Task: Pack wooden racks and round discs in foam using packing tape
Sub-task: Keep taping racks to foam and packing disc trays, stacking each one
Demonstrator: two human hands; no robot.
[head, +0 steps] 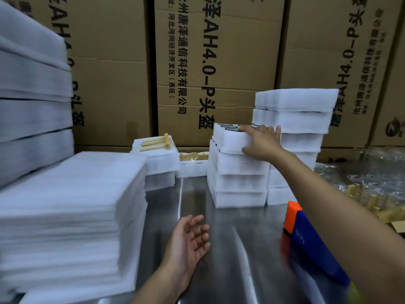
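the right hand (260,142) is stretched out across the steel table (230,249) and is grasping the top foam block (230,139) of the middle stack (238,183), with the fingers lying over its upper face and the thumb pressing against its near side. dark round discs (230,127) are sitting in slots on top of that block, just beside the fingertips. the block is resting slightly askew on the ones under it. right behind, touching it, a taller stack of foam blocks (295,119) is standing against the wall of cartons.

the left hand (190,235) is hovering low over the table nearer to me, palm turned up, fingers loose and spread, holding nothing.

further back on the left, a wooden rack (154,142) is lying on top of a short foam pile (162,163), its prongs pointing left. beside it, between that pile and the middle stack, a second wooden rack (194,156) is lying on a low foam block, partly hidden.

a thick pile of thin foam sheets (72,205) is filling the left side of the table, with a higher foam pile (32,95) rising behind it. an orange and blue box (306,233) is lying under the right forearm. loose wooden pieces (372,205) are lying in clear plastic at the far right. printed cardboard cartons (219,62) are lining the back.
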